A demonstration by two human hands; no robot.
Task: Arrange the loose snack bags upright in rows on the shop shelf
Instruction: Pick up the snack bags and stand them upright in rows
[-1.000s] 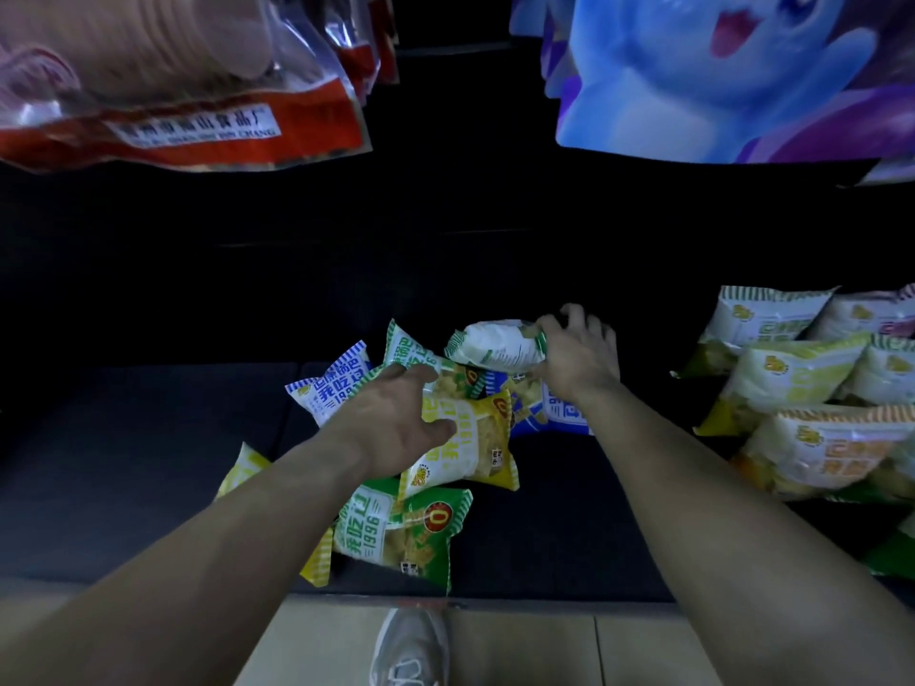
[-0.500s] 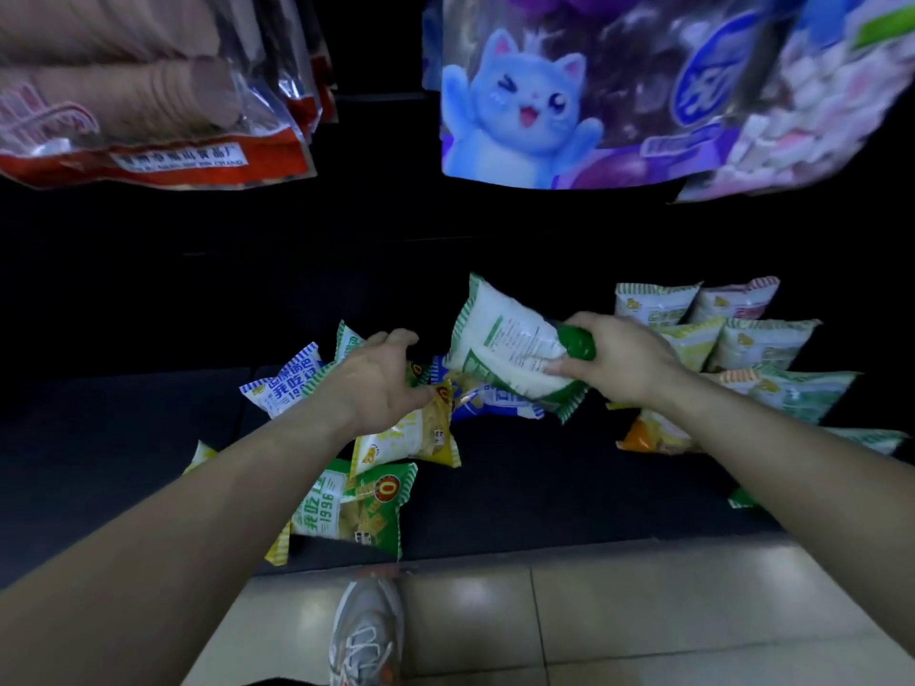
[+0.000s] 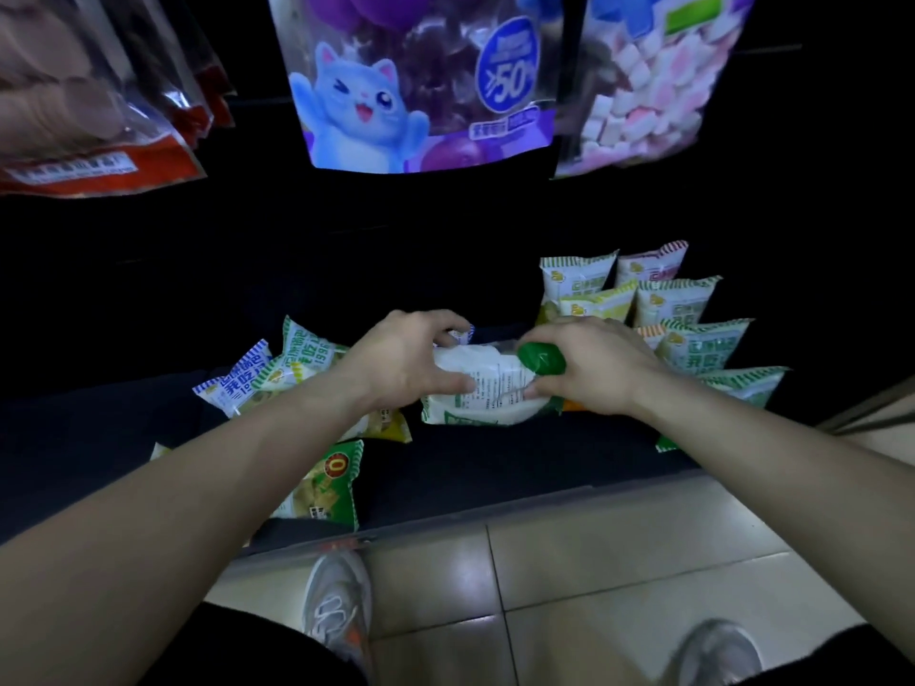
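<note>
Snack bags: one white-and-green bag [image 3: 487, 388] held between both hands at frame centre, just above the dark shelf [image 3: 495, 458]. Left hand [image 3: 406, 358] grips its left end, thumb on the printed back panel, fingers [image 3: 448, 321] curled over the top edge. Right hand [image 3: 589, 368] pinches its green right end, fingers closed on it. Bag lies roughly level, back side up, not upright.

Loose pile at centre left: about five bags visible, among them a blue-striped one [image 3: 237, 383], a green-striped one [image 3: 307, 354], a yellow one [image 3: 391, 425] partly under the left forearm, and a green one [image 3: 327, 482] near the shelf front. A blue-striped corner peeks out behind the left fingers; exact count unclear.

Rows at centre right: about eight upright bags [image 3: 668, 309] in staggered rows, some hidden behind the right hand.

Upper frame: three large hanging packs, red-banded [image 3: 99, 160] upper left, blue cat pack [image 3: 416, 81] centre, marshmallow pack [image 3: 648, 86] upper right.

Shelf is black and low, interior dim. Beige tiled floor [image 3: 594, 561] below, two grey sneakers [image 3: 336, 606] at bottom.
</note>
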